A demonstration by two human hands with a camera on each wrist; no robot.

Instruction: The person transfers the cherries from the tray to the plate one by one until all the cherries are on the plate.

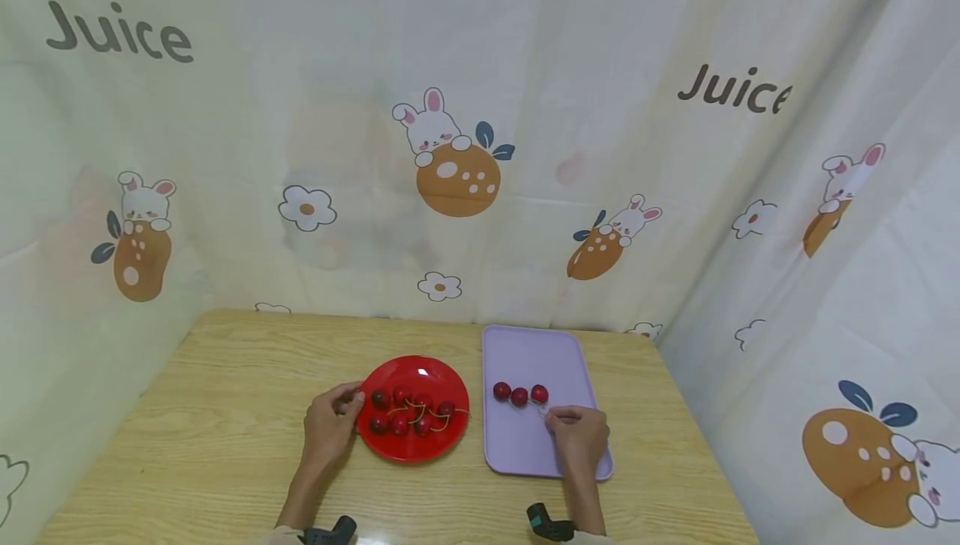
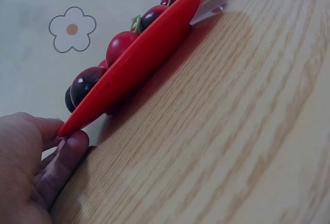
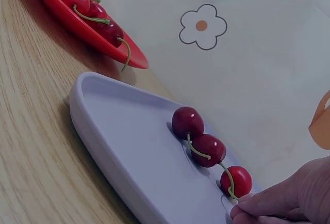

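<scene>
A red plate [image 1: 412, 450] holding several cherries [image 1: 400, 425] stands on the table. My left hand [image 1: 330, 424] pinches its left rim; in the left wrist view the thumb and fingers [image 2: 75, 144] grip the plate edge [image 2: 139, 69]. Three cherries lie in a row on the lilac tray [image 1: 525, 453]. My right hand [image 1: 581, 437] is over the tray's right part, its fingertips pinching the stem of the rightmost cherry [image 1: 539, 394]. The right wrist view has this cherry [image 3: 236, 181] resting on the tray [image 3: 149, 146], its stem end at the fingertips.
The wooden table [image 1: 247, 412] extends around the plate and tray. A narrow strip of table separates the two. Behind and at both sides hangs a printed curtain [image 1: 360, 153]. Dark straps with small devices [image 1: 551, 522] are on the wrists.
</scene>
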